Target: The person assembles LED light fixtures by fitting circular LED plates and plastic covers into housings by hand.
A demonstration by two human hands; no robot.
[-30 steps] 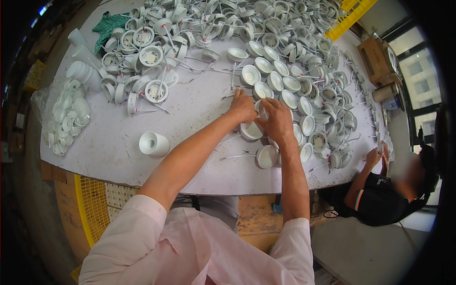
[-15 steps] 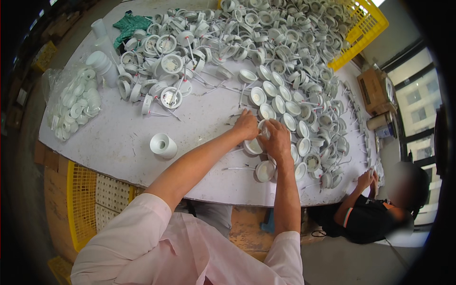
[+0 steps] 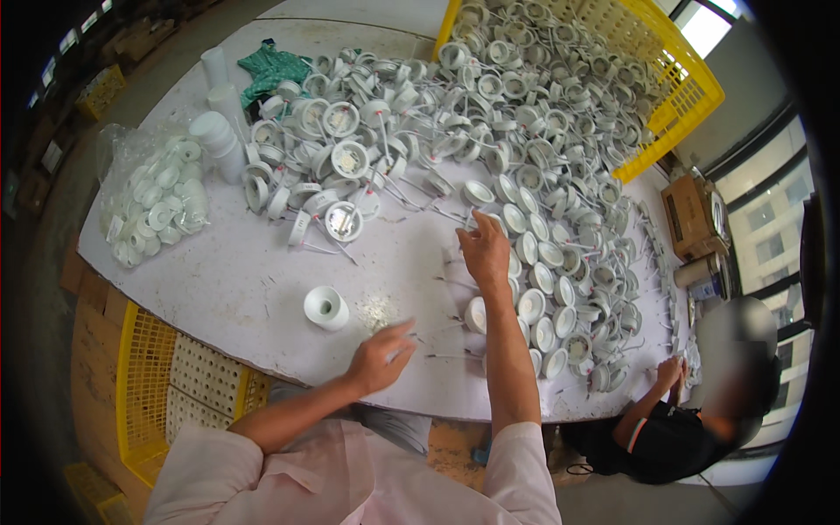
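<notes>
My right hand (image 3: 485, 252) is over the left edge of the rows of white round lamp housings (image 3: 541, 280). Its fingers are bent and parted, with the tips by the thin wires of a housing (image 3: 477, 193); I see nothing firmly gripped. My left hand (image 3: 381, 359) hovers over the near part of the table, slightly blurred, fingers stretched out and holding nothing. Just beyond it, to the left, stands a stack of white ring-shaped parts (image 3: 326, 308). Wire ends stick out leftward from the nearest housings, between my two hands.
A big heap of housings (image 3: 420, 105) spreads toward a yellow crate (image 3: 674, 131) at the far right. A plastic bag of white rings (image 3: 157, 206), stacked white cups (image 3: 219, 144) and green cloth (image 3: 269, 70) lie left. A co-worker (image 3: 674, 437) sits at right.
My left hand has left the housings and moved toward me and left. My right hand has shifted slightly left, away from where both hands were together. The view has tilted somewhat.
</notes>
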